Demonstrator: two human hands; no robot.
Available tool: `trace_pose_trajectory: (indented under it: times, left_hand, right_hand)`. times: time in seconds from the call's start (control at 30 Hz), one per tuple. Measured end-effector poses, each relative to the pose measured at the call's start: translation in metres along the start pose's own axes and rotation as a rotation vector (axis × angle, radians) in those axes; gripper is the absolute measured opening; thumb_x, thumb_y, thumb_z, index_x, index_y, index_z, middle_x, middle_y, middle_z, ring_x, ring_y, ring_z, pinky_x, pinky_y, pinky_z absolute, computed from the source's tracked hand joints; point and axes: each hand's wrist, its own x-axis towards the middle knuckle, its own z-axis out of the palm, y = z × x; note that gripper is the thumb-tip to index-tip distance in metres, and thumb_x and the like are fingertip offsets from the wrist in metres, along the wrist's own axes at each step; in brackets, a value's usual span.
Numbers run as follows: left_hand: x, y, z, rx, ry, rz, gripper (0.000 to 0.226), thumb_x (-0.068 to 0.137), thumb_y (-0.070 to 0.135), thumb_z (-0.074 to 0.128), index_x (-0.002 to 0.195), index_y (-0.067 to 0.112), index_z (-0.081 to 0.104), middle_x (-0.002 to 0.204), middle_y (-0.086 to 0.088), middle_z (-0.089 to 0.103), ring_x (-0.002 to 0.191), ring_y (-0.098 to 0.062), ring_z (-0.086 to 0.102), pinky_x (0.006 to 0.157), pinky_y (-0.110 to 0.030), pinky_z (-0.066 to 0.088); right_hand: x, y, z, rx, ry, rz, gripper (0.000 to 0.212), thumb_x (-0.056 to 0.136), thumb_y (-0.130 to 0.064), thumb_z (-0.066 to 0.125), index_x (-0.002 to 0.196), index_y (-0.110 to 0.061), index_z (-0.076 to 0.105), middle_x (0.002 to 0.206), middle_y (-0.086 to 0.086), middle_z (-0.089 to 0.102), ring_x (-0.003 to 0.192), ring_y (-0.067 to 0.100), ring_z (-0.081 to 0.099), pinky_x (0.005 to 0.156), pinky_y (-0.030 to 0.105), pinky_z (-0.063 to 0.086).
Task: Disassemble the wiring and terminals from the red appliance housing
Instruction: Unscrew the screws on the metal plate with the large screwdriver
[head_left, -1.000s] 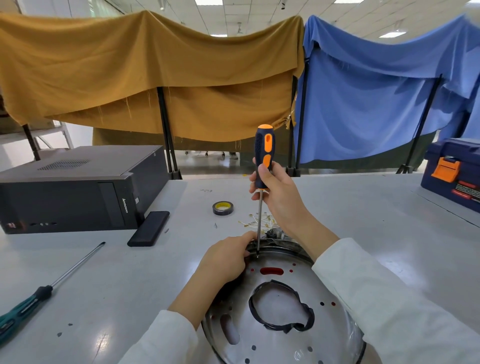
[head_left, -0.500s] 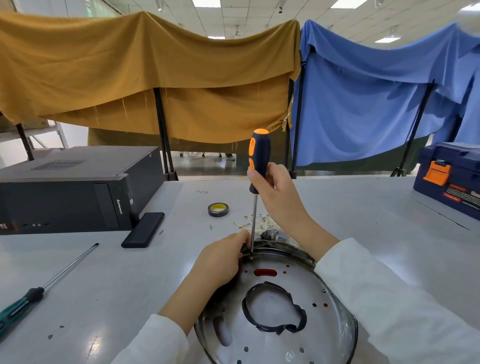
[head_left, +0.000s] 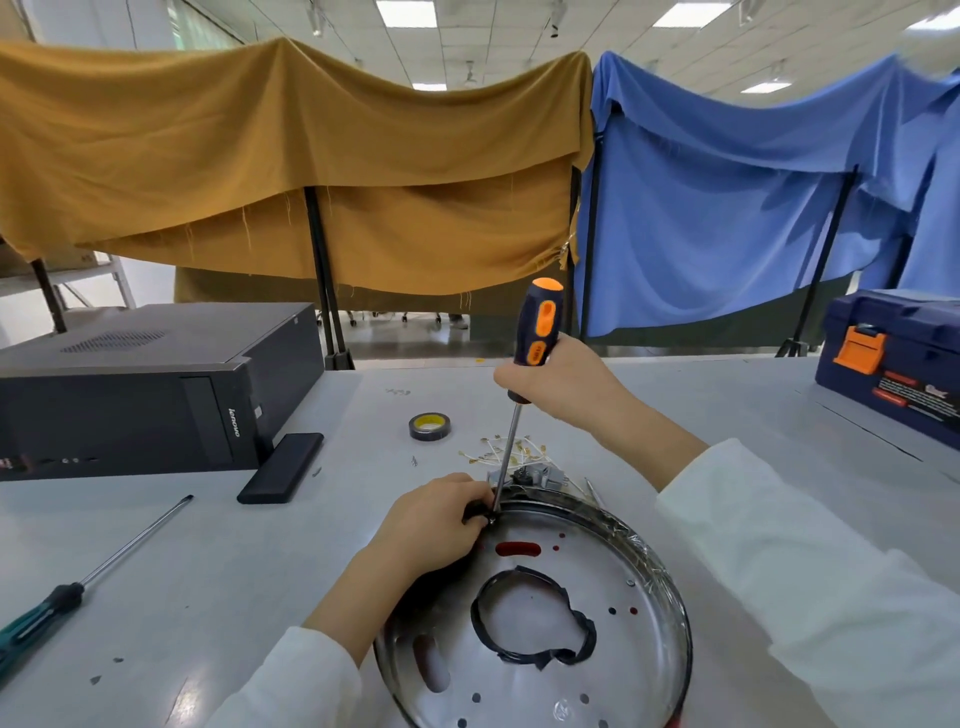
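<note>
A round shiny metal plate (head_left: 613, 670) of the appliance housing lies low in the middle, with red showing through its slots and a ring of black tape (head_left: 535, 623) round its centre hole. My right hand (head_left: 561, 384) grips the orange-and-black screwdriver (head_left: 537, 325) nearly upright, its tip at the plate's far left rim. My left hand (head_left: 441, 519) pinches a small dark part right at that tip. A grey terminal block (head_left: 535, 475) and loose pale wires (head_left: 519, 452) lie just behind the plate.
A black computer case (head_left: 145, 384) stands at the left with a black flat device (head_left: 283, 467) beside it. A green-handled screwdriver (head_left: 78, 587) lies at the front left. A tape roll (head_left: 430, 426) sits mid-table. A blue toolbox (head_left: 893, 364) stands at the right.
The screwdriver's top has tilted to the right while its tip stays at the same spot on the plate's rim. My left hand has kept its hold there.
</note>
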Motion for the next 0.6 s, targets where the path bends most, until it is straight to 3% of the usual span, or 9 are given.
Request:
trace_pose_trajectory:
  times: [0.13,0.27,0.43,0.6]
  left_hand:
    - [0.0007,-0.0005,0.0005,0.014,-0.005,0.009,0.017,0.093,0.03,0.05,0.107,0.032,0.06,0.111,0.009,0.057,0.103,-0.014,0.053,0.081,-0.028,0.046]
    - [0.001,0.0004,0.0,0.029,-0.011,0.017,0.017,0.094,0.034,0.05,0.107,0.031,0.06,0.111,0.009,0.058,0.103,-0.013,0.054,0.084,-0.03,0.047]
    - [0.001,0.0016,0.0004,0.061,0.003,0.036,0.017,0.094,0.036,0.05,0.106,0.029,0.059,0.109,0.008,0.058,0.102,-0.014,0.054,0.08,-0.029,0.046]
    - [0.0023,0.0018,0.0007,0.115,0.007,0.055,0.016,0.096,0.037,0.047,0.106,0.027,0.055,0.108,0.006,0.056,0.101,-0.016,0.054,0.073,-0.028,0.041]
  right_hand:
    - [-0.0016,-0.0042,-0.0036,0.034,-0.071,-0.004,0.029,0.077,-0.035,0.061,0.064,-0.022,0.039,0.043,-0.014,0.044,0.039,0.003,0.038,0.04,0.015,0.032]
    - [-0.0039,-0.001,-0.0019,-0.079,-0.002,-0.008,0.043,0.081,-0.055,0.059,0.058,-0.023,0.042,0.04,-0.015,0.048,0.049,0.009,0.047,0.053,0.024,0.039]
    - [-0.0062,-0.0054,-0.0028,-0.031,-0.045,-0.023,0.03,0.076,-0.03,0.064,0.055,-0.023,0.044,0.039,-0.012,0.044,0.044,0.011,0.039,0.049,0.023,0.035]
    - [-0.0069,-0.0093,-0.003,-0.088,-0.042,-0.037,0.035,0.08,-0.042,0.06,0.053,-0.023,0.047,0.041,-0.012,0.05,0.05,0.013,0.046,0.055,0.027,0.041]
